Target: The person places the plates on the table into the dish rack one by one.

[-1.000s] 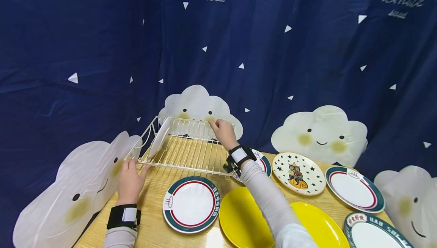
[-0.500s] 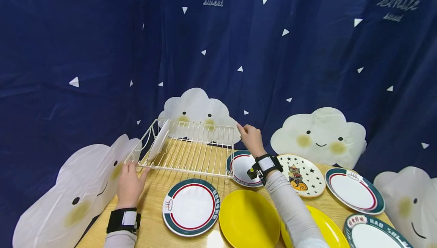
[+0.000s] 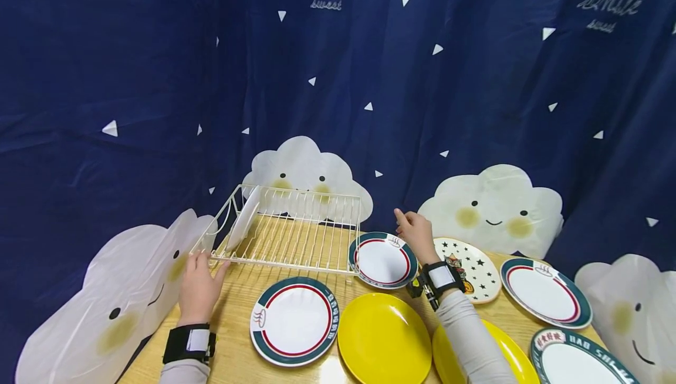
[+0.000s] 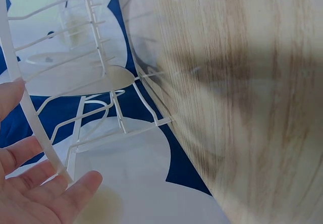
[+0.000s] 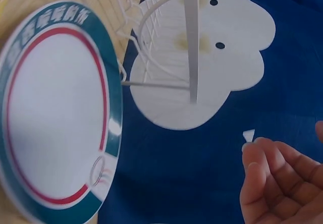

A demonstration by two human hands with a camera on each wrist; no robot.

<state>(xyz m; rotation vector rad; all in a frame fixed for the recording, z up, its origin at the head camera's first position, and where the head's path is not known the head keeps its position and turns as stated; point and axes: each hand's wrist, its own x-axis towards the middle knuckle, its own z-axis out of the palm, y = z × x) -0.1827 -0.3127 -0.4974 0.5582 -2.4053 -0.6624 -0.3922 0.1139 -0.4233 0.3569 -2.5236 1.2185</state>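
Note:
A white wire dish rack [image 3: 296, 264] stands at the back left of the table. One white plate [image 3: 244, 219] is upright in its left end. My left hand [image 3: 199, 290] holds the rack's front left corner; in the left wrist view its thumb and fingers [image 4: 81, 191] lie on either side of the rack's bar. My right hand [image 3: 415, 233] is in the air right of the rack, empty, its fingers loosely curled. Below and left of it lies a green-rimmed plate [image 3: 384, 260], which also shows large in the right wrist view. The hand does not touch it.
Another green-rimmed plate [image 3: 294, 321] lies in front of the rack. Beside it are two yellow plates [image 3: 384, 337]. Farther right lie a star-patterned plate [image 3: 477, 266] and two more green-rimmed plates [image 3: 544, 290]. A blue curtain [image 3: 475, 78] with cloud shapes hangs behind.
My right hand has left the rack's back rim and moved right, past its right end, uncovering the plate there. My left hand has stayed at the rack's corner.

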